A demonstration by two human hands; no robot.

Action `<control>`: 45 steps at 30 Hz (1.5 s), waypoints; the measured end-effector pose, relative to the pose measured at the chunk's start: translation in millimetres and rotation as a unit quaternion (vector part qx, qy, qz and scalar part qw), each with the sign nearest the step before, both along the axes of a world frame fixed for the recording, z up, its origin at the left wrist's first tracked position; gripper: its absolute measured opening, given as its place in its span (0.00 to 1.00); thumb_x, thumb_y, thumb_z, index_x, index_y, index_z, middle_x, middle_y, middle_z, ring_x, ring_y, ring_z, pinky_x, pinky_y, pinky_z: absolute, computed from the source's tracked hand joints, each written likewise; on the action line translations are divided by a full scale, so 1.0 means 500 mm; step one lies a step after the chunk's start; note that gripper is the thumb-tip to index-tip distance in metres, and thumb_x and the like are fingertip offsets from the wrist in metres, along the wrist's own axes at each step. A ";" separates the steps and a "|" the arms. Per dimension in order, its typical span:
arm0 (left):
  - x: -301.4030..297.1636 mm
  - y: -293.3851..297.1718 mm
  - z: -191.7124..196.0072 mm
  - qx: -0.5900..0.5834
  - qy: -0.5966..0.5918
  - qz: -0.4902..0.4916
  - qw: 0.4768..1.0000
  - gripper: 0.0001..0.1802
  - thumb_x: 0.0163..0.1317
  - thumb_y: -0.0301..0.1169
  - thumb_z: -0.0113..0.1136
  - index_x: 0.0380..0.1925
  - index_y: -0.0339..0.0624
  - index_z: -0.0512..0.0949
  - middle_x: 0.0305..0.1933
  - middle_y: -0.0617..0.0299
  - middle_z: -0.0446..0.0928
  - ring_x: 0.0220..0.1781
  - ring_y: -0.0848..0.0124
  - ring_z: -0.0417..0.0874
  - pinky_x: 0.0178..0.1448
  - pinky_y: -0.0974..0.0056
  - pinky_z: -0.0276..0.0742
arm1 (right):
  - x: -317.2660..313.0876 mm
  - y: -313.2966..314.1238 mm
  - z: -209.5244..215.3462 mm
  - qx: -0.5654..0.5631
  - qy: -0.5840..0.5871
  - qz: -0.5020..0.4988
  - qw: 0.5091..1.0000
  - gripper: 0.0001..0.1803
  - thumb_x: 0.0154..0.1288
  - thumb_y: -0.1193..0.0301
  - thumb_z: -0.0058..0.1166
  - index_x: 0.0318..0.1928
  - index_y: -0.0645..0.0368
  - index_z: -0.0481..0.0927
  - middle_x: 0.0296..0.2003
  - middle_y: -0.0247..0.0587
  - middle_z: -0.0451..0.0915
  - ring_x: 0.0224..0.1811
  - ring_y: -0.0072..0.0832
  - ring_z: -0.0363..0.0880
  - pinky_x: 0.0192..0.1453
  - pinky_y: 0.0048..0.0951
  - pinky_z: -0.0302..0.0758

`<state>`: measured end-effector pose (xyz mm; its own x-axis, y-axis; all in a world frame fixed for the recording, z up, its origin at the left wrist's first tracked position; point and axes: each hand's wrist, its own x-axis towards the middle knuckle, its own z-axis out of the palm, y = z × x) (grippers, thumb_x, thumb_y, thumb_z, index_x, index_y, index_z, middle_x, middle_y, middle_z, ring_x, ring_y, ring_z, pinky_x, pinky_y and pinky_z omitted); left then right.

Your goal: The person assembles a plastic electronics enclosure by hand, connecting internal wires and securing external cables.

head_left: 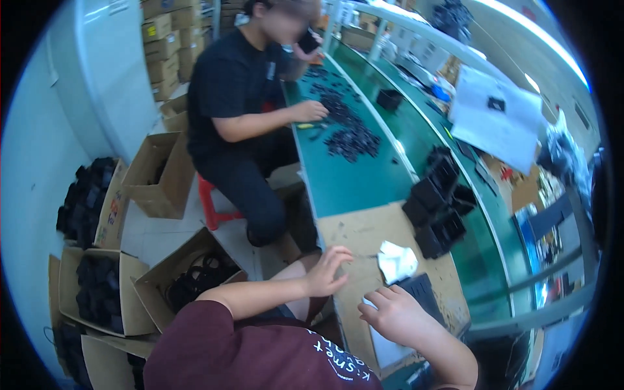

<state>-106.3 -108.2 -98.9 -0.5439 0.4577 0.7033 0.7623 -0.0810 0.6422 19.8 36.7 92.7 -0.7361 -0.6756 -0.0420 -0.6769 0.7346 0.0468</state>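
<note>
My left hand is over the left edge of the brown work board, empty, its fingers apart and slightly bent. Above the board's near part is my right hand, fingers curled; a small light-blue bit shows by its fingertips, too little to name. Beneath that hand and to its right are a dark flat panel and a pale flat sheet, both partly covered. A crumpled white cloth rests on the board just beyond the right hand.
Black boxy plastic parts are stacked at the board's right. Farther along the green bench, a seated co-worker reaches toward a heap of small black pieces, holding a phone. Cardboard boxes with black parts stand at left.
</note>
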 end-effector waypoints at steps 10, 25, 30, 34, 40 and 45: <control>-0.059 -0.427 -0.392 -0.261 -0.244 0.320 0.877 0.33 0.51 0.41 0.65 0.54 0.35 0.67 0.54 0.44 0.68 0.59 0.48 0.68 0.64 0.51 0.64 | -0.205 -0.154 -0.116 0.097 -0.074 0.013 0.992 0.09 0.58 0.63 0.57 0.35 0.53 0.81 0.32 0.37 0.78 0.40 0.34 0.80 0.42 0.35 0.75; -0.057 -0.571 -0.613 -0.590 -0.449 0.158 0.652 0.16 0.58 0.32 0.51 0.42 0.47 0.85 0.50 0.54 0.81 0.53 0.59 0.82 0.50 0.56 0.80 | -0.316 -0.337 -0.275 0.164 -0.262 0.045 0.950 0.13 0.65 0.62 0.52 0.44 0.54 0.81 0.41 0.43 0.80 0.49 0.40 0.78 0.51 0.39 0.74; -0.078 -0.561 -0.577 -0.645 -0.402 0.064 0.646 0.17 0.57 0.33 0.53 0.45 0.47 0.84 0.52 0.57 0.81 0.54 0.59 0.82 0.51 0.55 0.80 | -0.318 -0.393 -0.382 0.109 -0.295 0.075 0.946 0.14 0.65 0.61 0.51 0.44 0.55 0.81 0.41 0.45 0.80 0.48 0.42 0.78 0.51 0.40 0.74; -0.073 -0.553 -0.578 -0.643 -0.407 0.046 0.647 0.18 0.58 0.32 0.52 0.46 0.46 0.83 0.54 0.56 0.80 0.55 0.59 0.81 0.53 0.55 0.79 | -0.310 -0.422 -0.489 0.019 -0.349 0.031 0.937 0.15 0.64 0.62 0.53 0.46 0.57 0.80 0.39 0.46 0.80 0.46 0.42 0.79 0.52 0.40 0.74; -0.075 -0.555 -0.600 -0.637 -0.378 0.054 0.670 0.17 0.54 0.31 0.54 0.43 0.47 0.84 0.49 0.57 0.82 0.52 0.59 0.83 0.51 0.55 0.79 | -0.270 -0.396 -0.579 -0.165 -0.228 -0.045 0.958 0.10 0.62 0.66 0.56 0.34 0.60 0.83 0.35 0.45 0.80 0.40 0.43 0.77 0.46 0.39 0.74; -0.075 -0.557 -0.598 -0.653 -0.392 0.025 0.648 0.18 0.55 0.31 0.54 0.45 0.47 0.83 0.52 0.57 0.81 0.54 0.59 0.81 0.52 0.55 0.79 | -0.270 -0.389 -0.589 -0.180 -0.235 -0.072 0.953 0.10 0.62 0.66 0.55 0.33 0.60 0.83 0.34 0.45 0.80 0.39 0.43 0.76 0.47 0.38 0.73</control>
<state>-143.7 -386.8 -398.1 -0.5371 0.3528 -0.7662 0.1419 0.9332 0.3302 -115.4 -157.8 -202.0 -0.7798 -0.6012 -0.1746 -0.4515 0.7333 -0.5085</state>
